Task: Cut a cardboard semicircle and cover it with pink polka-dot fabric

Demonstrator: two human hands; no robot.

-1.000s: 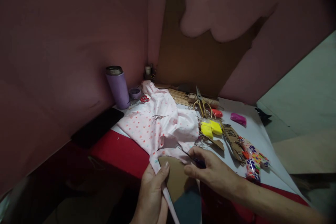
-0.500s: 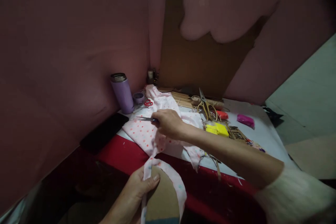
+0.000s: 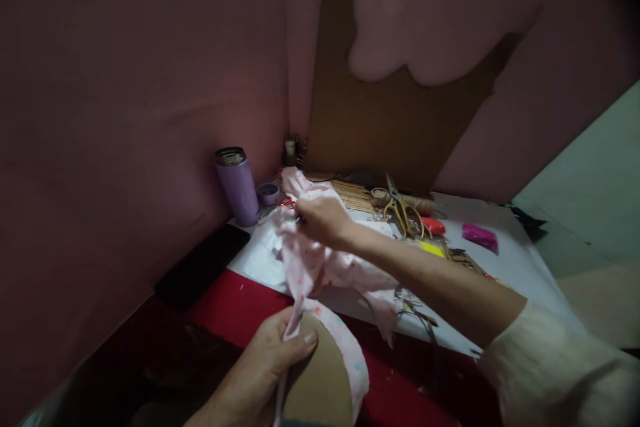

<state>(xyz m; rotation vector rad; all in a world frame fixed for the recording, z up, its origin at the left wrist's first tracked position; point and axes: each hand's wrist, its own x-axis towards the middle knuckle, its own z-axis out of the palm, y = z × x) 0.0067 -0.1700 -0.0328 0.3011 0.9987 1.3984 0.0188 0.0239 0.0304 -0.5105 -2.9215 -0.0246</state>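
My left hand [image 3: 267, 367] is closed low in the middle, gripping a rounded brown cardboard piece [image 3: 320, 383]. A strip of pink dotted fabric [image 3: 325, 270] lies pinched against the cardboard's edge under my thumb. My right hand [image 3: 323, 219] reaches across the table and is closed on the upper part of that fabric, lifting it off the white sheet [image 3: 500, 267]. A small dark tip pokes out of its fingers, too small to name. Red-handled scissors [image 3: 286, 202] lie just beyond the right hand.
A purple tumbler [image 3: 237, 185] and small purple cup [image 3: 269, 193] stand by the wall corner. A black phone [image 3: 203, 265] lies left. Gold scissors [image 3: 400, 207], bamboo sticks [image 3: 355, 193], a yellow block [image 3: 431, 248] and a magenta block [image 3: 480, 237] lie on the sheet. Tall cardboard [image 3: 400, 127] leans behind.
My right hand left the near edge beside the cardboard, reached toward the far left, took hold of the fabric and raised it. My left hand kept its grip on the cardboard.
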